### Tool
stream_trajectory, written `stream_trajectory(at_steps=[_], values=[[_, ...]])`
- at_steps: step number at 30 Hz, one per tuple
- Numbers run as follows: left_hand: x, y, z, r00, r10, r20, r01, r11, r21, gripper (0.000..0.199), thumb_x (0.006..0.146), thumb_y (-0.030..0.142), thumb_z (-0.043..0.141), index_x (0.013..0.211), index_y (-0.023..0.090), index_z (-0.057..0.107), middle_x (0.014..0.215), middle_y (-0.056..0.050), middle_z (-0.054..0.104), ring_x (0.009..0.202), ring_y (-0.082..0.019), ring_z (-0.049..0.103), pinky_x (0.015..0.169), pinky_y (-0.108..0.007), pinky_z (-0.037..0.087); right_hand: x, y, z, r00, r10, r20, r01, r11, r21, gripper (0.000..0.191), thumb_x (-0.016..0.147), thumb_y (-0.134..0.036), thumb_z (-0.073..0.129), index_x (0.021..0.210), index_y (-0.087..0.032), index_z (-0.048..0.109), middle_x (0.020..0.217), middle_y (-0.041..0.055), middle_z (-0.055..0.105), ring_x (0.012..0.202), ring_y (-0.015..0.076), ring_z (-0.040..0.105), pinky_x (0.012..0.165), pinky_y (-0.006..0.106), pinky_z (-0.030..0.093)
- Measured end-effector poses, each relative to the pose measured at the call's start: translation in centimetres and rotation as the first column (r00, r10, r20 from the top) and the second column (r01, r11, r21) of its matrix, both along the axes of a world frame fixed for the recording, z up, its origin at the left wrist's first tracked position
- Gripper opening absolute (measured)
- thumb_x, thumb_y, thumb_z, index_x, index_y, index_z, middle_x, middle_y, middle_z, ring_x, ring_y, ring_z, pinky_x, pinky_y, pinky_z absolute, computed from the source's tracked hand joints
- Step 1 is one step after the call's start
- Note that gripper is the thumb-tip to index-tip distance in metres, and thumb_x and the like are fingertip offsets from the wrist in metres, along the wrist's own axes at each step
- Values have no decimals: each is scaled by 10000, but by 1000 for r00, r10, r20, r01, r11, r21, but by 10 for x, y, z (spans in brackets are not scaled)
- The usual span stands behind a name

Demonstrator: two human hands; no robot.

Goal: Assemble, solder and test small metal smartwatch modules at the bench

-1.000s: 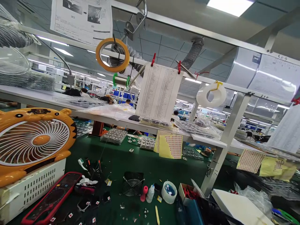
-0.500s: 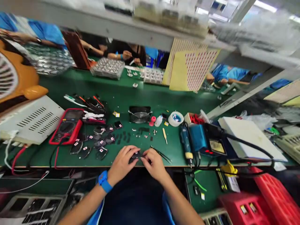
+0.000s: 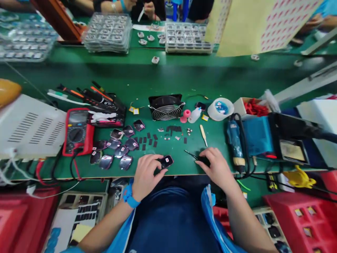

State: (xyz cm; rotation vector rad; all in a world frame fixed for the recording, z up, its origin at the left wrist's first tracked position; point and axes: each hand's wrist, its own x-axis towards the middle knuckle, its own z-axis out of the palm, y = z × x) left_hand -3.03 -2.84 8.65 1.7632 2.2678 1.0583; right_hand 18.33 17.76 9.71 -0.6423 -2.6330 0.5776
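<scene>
My left hand [image 3: 150,168] pinches a small black watch case [image 3: 167,161] by its side, near the bench's front edge. A white sticker with a red mark is on its dark glossy face. My right hand [image 3: 214,164] has its thumb and fingers closed on dark tweezers [image 3: 191,154], whose slim end points left toward the watch case without touching it. Fingers cover the rest of the tweezers. Left of my left hand lie several similar watch cases [image 3: 121,151] with stickers. Small black rectangular pads [image 3: 150,141] lie in rows beside them.
A small fan [image 3: 167,108] stands mid-bench, near a white bottle [image 3: 195,115] and a white round tub [image 3: 220,109]. A cream-handled tool [image 3: 202,133] lies closer. At left is a red multimeter [image 3: 78,131]; at right, a blue electric screwdriver [image 3: 235,144]. Co-workers' hands show across the bench.
My right hand has left the watch case and moved right, onto the tweezers. The left hand keeps the case, its face now more visible. The view has tilted down and closer.
</scene>
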Motion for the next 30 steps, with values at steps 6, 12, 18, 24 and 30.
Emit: stream_trajectory(at_steps=[6,12,18,24,30], values=[[10,4,-1,998,65,-18,-65,998,16,235,895,170,752,837,224,531,1108,-32,747,1036,-227,633,911,-400,456,-8,-2,1,1000,24,-18,-26,992,-122,277,1050,-368,543,823,-214,582,721,16,634,649,183,621,603,296,476],[11,4,3,998,69,-4,-69,997,23,242,888,155,754,825,222,531,1102,-18,746,1026,-218,630,901,-391,458,-21,-18,6,961,-176,-214,56,881,-470,64,978,-285,649,990,-226,627,726,-28,663,510,118,612,512,234,507],[11,4,2,997,75,-6,-75,997,26,249,904,165,739,807,218,517,1106,-22,741,1034,-221,620,890,-390,449,-23,-20,6,942,-99,-320,-60,890,-452,47,937,-210,708,967,-240,728,903,28,728,780,161,739,715,270,607],[11,2,5,996,83,-8,-83,997,6,227,907,183,739,785,217,551,1104,-26,746,1037,-212,627,892,-392,468,-18,-17,0,954,-60,-294,-92,874,-477,74,934,-198,714,958,-244,767,899,37,779,812,179,750,750,285,614],[10,3,7,996,81,32,-80,996,-43,186,911,198,741,815,221,583,1095,-35,750,1025,-226,634,888,-406,471,-21,-17,-5,961,-92,-259,-63,845,-532,87,959,-251,678,922,-233,755,880,55,773,796,203,737,729,322,606]])
